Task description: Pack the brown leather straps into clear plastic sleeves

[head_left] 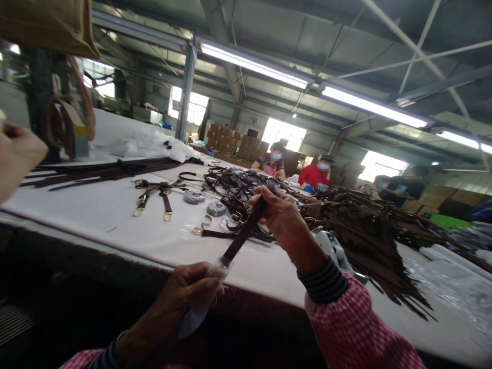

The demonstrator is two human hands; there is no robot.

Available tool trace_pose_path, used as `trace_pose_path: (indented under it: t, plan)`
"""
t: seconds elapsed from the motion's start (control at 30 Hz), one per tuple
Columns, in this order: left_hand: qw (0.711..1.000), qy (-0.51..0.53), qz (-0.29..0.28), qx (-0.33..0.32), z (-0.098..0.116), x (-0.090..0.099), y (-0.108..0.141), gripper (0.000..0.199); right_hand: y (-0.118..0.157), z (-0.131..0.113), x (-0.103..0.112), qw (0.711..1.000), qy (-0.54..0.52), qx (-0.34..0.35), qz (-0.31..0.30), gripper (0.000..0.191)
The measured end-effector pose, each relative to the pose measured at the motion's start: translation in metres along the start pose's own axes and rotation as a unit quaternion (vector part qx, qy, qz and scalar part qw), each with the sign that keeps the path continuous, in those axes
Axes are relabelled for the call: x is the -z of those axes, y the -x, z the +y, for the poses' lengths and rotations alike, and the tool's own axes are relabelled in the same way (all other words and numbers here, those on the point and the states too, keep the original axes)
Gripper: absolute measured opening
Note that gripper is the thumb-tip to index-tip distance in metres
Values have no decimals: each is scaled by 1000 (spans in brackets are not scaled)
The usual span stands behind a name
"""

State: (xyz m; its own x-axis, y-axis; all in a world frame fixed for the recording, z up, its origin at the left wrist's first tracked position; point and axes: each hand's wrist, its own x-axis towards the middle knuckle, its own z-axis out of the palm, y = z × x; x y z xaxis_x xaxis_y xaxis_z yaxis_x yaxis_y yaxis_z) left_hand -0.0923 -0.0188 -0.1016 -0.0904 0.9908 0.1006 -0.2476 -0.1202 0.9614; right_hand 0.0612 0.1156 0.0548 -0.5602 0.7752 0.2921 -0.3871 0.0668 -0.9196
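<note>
Brown strap (244, 231) slants up above the table (115, 220), near the table's front edge. Its low end goes into a clear plastic bag (196, 315). The person's right hand (284, 220) is closed on the top part of the strap, pinching it. The left hand (188, 292) is closed around the bag, where the strap goes in. Neither hand is open.

A few things could go wrong here. If the right hand lets go too soon, the strap could slip and fall. The bag looks thin, so a hard edge or a strong pull could tear it. The strap could also twist or bend inside the bag.

Just past the right hand, a tangle of dark straps with gold-colored clips (238, 197) lies on the table. Two small gray rolls (194, 197) sit near the tangle. To the right, a big heap of long brown straps (365, 241) spreads toward the table's front edge, and a bump could send its loose ends over. A blurred hand (15, 154) of another person shows by the table's far left.
</note>
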Motion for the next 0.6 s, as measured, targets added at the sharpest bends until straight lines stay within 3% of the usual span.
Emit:
trace_pose_path:
  t: [0.2,0.6]
  plan:
    - [998,44,-50,9,4,-4,-5,41,11,6,8,999,9,-19,-36,39]
    - [993,95,-72,7,-3,-9,-24,40,31,35,17,997,-16,-35,-72,28]
